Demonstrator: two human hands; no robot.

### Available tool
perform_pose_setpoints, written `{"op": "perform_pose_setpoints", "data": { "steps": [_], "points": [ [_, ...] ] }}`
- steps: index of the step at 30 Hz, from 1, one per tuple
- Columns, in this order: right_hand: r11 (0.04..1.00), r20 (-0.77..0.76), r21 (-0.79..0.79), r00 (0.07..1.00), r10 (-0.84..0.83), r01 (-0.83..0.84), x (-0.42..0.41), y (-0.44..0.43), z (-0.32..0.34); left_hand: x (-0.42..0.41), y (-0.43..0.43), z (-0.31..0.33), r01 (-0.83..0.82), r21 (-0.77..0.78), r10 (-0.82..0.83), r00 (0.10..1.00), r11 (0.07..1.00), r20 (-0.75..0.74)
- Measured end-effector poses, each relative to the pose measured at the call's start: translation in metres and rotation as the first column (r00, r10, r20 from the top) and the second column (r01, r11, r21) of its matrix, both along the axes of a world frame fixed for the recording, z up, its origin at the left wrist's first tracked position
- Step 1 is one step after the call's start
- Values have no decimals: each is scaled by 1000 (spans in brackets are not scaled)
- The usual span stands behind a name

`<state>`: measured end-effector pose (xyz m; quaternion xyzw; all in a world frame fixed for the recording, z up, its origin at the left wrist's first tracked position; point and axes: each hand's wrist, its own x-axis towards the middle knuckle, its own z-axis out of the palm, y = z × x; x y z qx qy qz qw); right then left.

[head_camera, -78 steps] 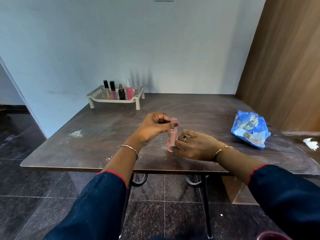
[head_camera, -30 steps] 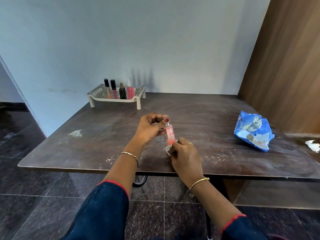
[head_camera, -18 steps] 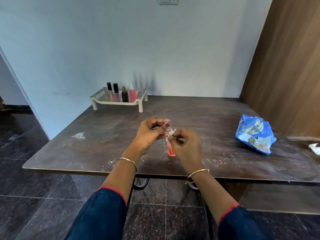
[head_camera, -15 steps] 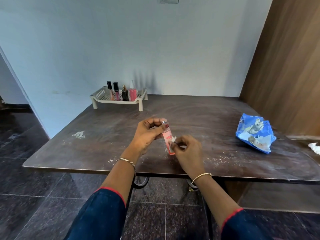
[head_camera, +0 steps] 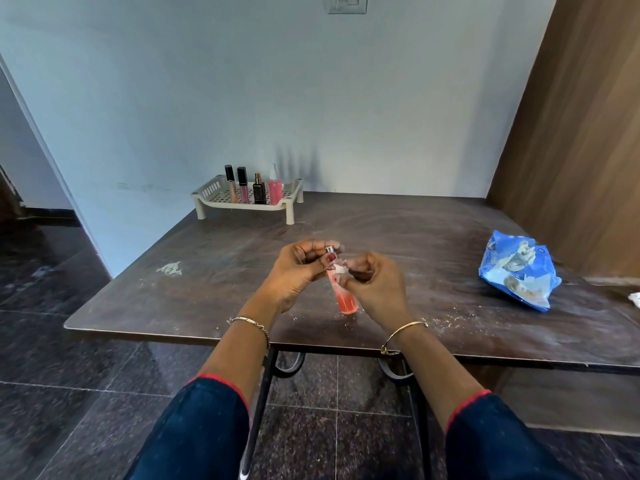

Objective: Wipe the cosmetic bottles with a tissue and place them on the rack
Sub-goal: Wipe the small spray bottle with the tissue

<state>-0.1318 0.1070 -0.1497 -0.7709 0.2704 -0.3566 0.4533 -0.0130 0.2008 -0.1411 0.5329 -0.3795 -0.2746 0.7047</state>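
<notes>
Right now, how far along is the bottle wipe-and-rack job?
Done: four bottles stand on the rack. In hand: left hand grips the pink bottle near its cap while right hand pinches a tissue against it. Left: finish wiping it and rack it; no other loose bottles in view.

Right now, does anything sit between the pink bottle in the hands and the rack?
Nothing visible does. Only dusty table lies between the pink bottle and the rack; the blue packet lies off to the right.
</notes>
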Motion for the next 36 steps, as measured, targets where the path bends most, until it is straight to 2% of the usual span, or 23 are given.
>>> {"op": "perform_pose_setpoints", "data": {
  "steps": [3,10,14,17,19,21,23,25,27,32,36],
  "points": [
    [998,-129,-69,991,-20,11,-6,1,-5,2,1,-4,-5,-1,5,999,1000,-47],
    [973,-283,-231,956,-80,12,-23,7,-18,1,2,-1,-22,32,24,998,999,-66],
    [948,-284,-315,948,-145,51,-29,12,-27,-2,5,2,-40,58,43,997,998,-59],
    [956,-263,-289,957,-125,45,-32,13,-26,-1,9,3,-51,81,55,997,995,-56],
    [983,-218,-177,971,-94,55,-32,14,-24,0,14,5,-55,61,60,996,997,-71],
    [986,-42,136,995,-94,99,-32,18,-21,1,19,8,-65,-5,64,992,998,-110],
    [858,187,513,971,-147,31,-30,24,-17,1,23,11,-75,-85,61,985,994,-160],
    [686,300,721,935,-188,-93,-28,32,-12,-2,25,14,-88,-145,61,982,985,-181],
    [595,340,785,922,-184,-171,-27,38,-6,-6,27,16,-100,-187,70,984,977,-162],
    [546,342,819,914,-216,-178,-23,47,-3,-19,32,21,-147,-222,128,987,964,-100],
    [487,370,840,909,-192,-239,-19,54,1,-33,25,15,-158,-167,156,987,973,-31]
  ]
}}
